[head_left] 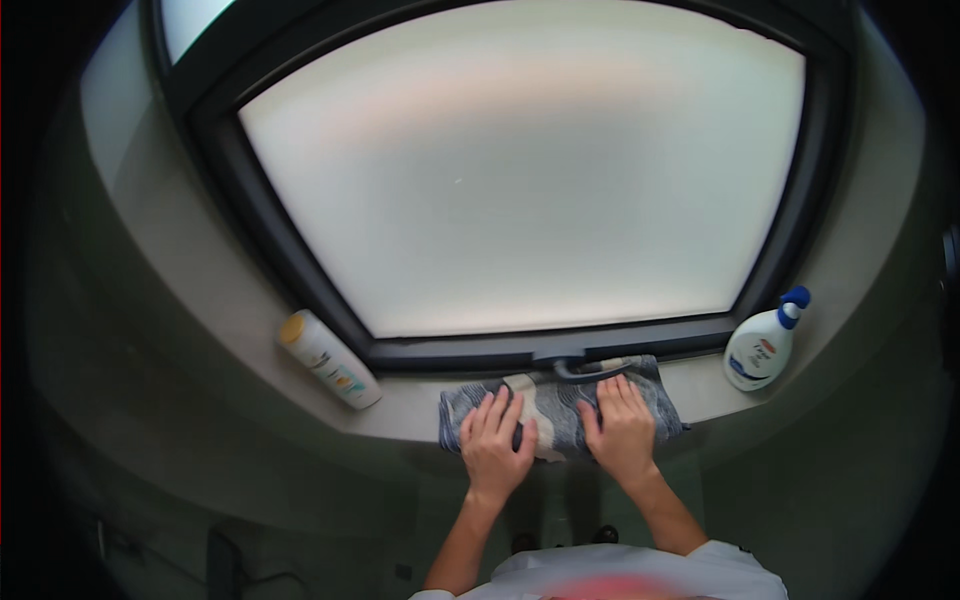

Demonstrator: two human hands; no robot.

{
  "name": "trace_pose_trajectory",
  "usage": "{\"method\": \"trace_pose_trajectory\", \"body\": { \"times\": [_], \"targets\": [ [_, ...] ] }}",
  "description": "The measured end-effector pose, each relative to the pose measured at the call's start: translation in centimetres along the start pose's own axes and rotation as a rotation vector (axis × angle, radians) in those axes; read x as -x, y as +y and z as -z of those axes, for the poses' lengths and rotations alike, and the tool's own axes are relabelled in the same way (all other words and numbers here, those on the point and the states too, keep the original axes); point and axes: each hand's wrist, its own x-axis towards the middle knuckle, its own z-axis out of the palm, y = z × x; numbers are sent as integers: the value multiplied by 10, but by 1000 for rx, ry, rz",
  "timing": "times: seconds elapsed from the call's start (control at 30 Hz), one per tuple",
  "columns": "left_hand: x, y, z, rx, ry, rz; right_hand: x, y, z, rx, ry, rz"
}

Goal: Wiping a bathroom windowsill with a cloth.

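A blue-grey and cream patterned cloth (552, 412) lies spread along the window sill, its front edge reaching the sill's edge. My left hand (495, 445) rests flat on its left part, fingers stretched toward the window. On the right part lies my right hand (622, 428), also flat, with the thumb held apart. Just beyond the fingers of my right hand, the dark curved window handle (590, 374) overlaps the cloth's far edge. What lies under the cloth is hidden.
On the sill at the left stands a white bottle (332, 362) with a yellow cap. A white pump bottle (760, 350) with a blue top stands at the right. Behind the cloth is a frosted window (540, 190) in a dark frame (450, 354).
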Motion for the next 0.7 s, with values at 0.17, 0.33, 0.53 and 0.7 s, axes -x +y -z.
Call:
{"method": "trace_pose_trajectory", "body": {
  "times": [0.17,0.33,0.53,0.7],
  "targets": [
    [3,-75,41,-38,-18,118,-17,-81,-46,74,-138,108],
    [8,-101,55,-83,-51,183,-17,-93,-60,-119,-79,198],
    [-2,-69,23,-239,-15,143,-21,-45,-29,-420,-67,83],
    [-12,9,-19,-187,-62,7,-14,32,13,-386,97,-105]
  ]
}}
